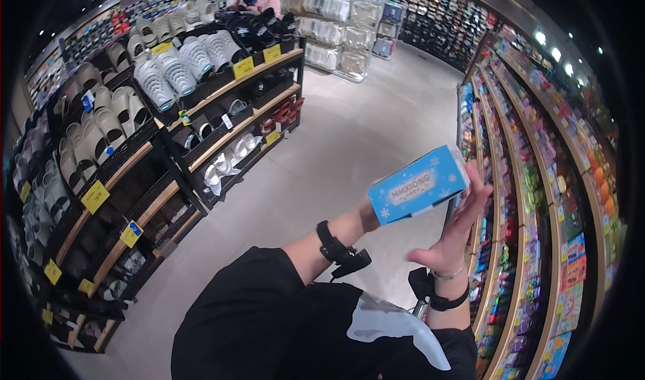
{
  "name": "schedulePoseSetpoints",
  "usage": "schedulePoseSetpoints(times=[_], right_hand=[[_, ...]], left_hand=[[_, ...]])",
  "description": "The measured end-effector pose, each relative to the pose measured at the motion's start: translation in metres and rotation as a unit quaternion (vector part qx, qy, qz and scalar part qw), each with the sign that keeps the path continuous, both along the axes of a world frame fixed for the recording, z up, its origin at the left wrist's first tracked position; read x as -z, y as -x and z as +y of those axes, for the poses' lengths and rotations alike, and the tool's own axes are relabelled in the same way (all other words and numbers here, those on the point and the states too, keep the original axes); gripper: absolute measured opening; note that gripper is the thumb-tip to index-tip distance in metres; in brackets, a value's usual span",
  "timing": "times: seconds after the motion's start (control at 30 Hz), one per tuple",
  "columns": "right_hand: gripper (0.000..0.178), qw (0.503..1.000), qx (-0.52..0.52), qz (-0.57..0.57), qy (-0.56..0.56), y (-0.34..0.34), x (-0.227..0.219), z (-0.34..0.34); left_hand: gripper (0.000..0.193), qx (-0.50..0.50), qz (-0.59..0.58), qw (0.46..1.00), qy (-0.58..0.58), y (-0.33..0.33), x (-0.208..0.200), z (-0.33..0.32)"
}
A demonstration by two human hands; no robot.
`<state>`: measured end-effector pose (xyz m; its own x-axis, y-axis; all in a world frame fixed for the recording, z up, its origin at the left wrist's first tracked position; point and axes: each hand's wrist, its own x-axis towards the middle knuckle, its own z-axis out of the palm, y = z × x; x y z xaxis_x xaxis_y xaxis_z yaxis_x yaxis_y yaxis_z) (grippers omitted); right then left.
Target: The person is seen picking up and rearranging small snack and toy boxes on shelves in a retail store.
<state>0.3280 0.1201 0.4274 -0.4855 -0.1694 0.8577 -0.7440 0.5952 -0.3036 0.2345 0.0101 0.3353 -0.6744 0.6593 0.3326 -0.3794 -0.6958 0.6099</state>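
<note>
A light-blue cardboard box (pixel 418 186) with white snowflakes and a pale label is held up in front of me. My left hand (pixel 368 217) reaches in from the left and holds the box from behind, its fingers hidden by it. At the box's right end, my right hand (pixel 458 231) is open, fingers stretched upward and thumb spread out to the left. Its fingertips are beside that end; whether they touch it is hard to tell. Black straps with small devices circle both wrists.
To the left, a tiered rack (pixel 232 131) carries slippers and clogs with yellow price tags. Close on the right, long shelves (pixel 524 198) hold many small colourful packages. A tiled aisle (pixel 349 118) runs between them toward a rack of clear packs (pixel 336 34). Another person (pixel 263 0) stands at the back.
</note>
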Motion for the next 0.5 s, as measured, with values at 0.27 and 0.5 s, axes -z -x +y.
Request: schedulePoseSetpoints(times=[0.27, 0.5], right_hand=[[0.104, 0.868, -0.242, -0.217, 0.376, -0.015, -0.004, 0.063], [0.051, 0.879, -0.115, -0.192, 0.422, -0.082, 0.032, 0.134]], left_hand=[[0.037, -0.529, 0.5, 0.659, 0.192, -0.022, -0.042, -0.014], [0.034, -0.452, 0.599, 0.643, 0.152, -0.046, -0.024, 0.065]])
